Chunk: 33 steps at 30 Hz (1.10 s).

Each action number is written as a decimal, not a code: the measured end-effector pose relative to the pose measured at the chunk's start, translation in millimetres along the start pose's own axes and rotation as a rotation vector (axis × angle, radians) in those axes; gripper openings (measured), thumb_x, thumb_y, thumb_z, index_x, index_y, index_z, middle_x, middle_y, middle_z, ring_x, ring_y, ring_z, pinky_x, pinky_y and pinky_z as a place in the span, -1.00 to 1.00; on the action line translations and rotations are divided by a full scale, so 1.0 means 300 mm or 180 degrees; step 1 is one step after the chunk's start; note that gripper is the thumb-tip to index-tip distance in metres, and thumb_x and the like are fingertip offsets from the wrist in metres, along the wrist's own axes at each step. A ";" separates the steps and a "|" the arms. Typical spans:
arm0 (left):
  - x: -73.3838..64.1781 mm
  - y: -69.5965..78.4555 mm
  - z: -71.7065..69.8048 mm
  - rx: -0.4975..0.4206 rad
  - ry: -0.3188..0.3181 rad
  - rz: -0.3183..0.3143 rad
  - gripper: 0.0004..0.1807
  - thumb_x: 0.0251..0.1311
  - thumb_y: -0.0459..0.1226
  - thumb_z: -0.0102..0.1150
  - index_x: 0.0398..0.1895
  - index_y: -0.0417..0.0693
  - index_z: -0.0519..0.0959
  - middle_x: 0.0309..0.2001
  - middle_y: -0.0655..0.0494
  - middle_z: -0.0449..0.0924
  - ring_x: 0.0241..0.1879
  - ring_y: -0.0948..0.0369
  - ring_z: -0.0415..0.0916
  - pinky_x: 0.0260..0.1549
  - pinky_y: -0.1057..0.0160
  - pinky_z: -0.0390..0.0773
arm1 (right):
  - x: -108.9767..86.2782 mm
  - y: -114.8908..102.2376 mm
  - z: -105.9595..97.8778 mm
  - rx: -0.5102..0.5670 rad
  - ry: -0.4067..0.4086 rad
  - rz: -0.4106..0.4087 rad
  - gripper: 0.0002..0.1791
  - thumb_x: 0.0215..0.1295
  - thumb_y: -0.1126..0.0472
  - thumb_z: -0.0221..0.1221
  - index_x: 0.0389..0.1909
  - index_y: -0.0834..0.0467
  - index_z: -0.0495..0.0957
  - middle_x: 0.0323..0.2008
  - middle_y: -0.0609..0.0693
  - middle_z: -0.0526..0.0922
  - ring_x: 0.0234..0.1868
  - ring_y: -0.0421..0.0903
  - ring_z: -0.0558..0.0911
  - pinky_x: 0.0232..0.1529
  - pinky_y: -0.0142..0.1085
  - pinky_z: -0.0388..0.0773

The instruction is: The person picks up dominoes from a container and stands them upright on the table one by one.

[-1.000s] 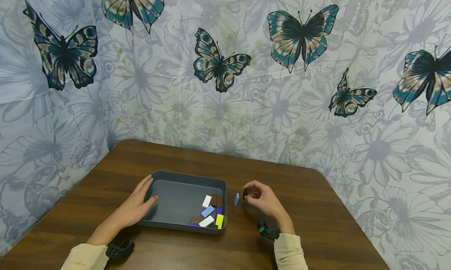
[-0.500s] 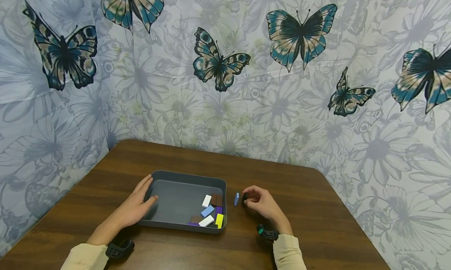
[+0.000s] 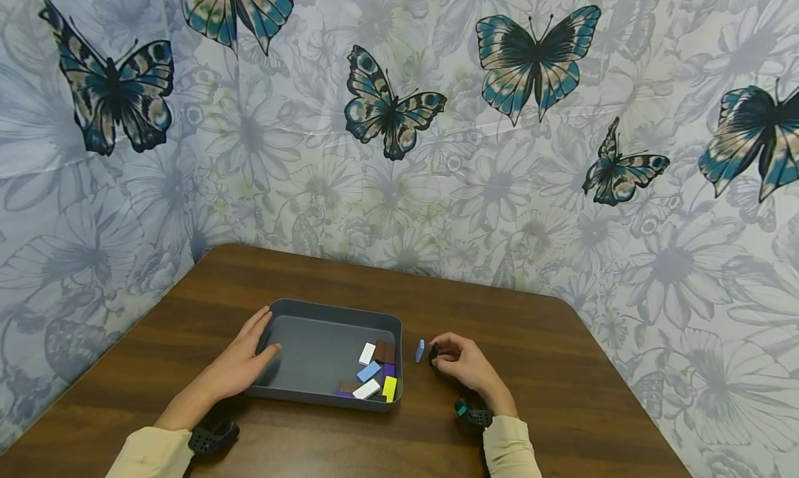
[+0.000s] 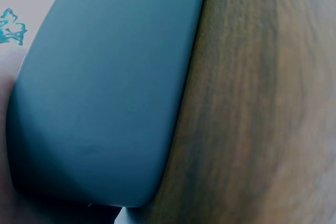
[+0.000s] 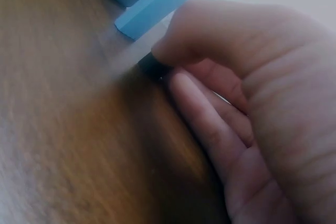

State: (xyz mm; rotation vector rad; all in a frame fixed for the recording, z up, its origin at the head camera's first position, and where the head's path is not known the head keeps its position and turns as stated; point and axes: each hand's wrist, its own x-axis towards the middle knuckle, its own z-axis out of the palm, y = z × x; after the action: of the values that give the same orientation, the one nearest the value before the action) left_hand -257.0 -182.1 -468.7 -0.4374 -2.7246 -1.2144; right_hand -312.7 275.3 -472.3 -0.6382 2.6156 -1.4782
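My right hand (image 3: 465, 363) pinches a small black block (image 3: 433, 353) between thumb and fingers, low at the tabletop. In the right wrist view the black block (image 5: 152, 68) shows only in part behind the thumb. Just left of it a blue block (image 3: 420, 351) stands on its narrow edge, apart from the tray. My left hand (image 3: 234, 367) rests on the left side of a grey tray (image 3: 337, 313), fingers extended along the rim. The tray's outer wall (image 4: 110, 87) fills much of the left wrist view.
Inside the tray's right end lie several blocks: white (image 3: 367, 354), brown (image 3: 383, 352), blue (image 3: 369, 372), purple (image 3: 388, 370) and yellow (image 3: 390, 388). A brown wooden table (image 3: 499, 318) carries everything, and a butterfly-patterned cloth (image 3: 399, 207) hangs behind it.
My right hand has come down slightly with the black block, which now sits lower beside the standing blue block. The left hand keeps its place on the tray.
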 end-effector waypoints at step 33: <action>-0.004 0.016 -0.008 0.0004 0.0000 0.0015 -0.15 0.52 -0.14 0.09 0.57 -0.51 -0.04 0.61 -0.40 -0.20 0.54 -0.41 -0.11 0.34 -0.46 0.13 | -0.036 -0.120 -0.005 -0.0165 -0.0074 0.0085 -0.64 0.33 0.34 0.35 0.13 0.26 0.62 0.11 0.21 0.65 0.14 0.17 0.65 0.11 -0.32 0.60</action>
State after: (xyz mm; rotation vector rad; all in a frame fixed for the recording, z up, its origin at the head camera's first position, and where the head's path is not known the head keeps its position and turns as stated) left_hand -254.5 -181.2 -463.9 -0.4434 -2.7226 -1.2115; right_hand -291.6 264.4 -443.0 -0.6187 2.6423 -1.3915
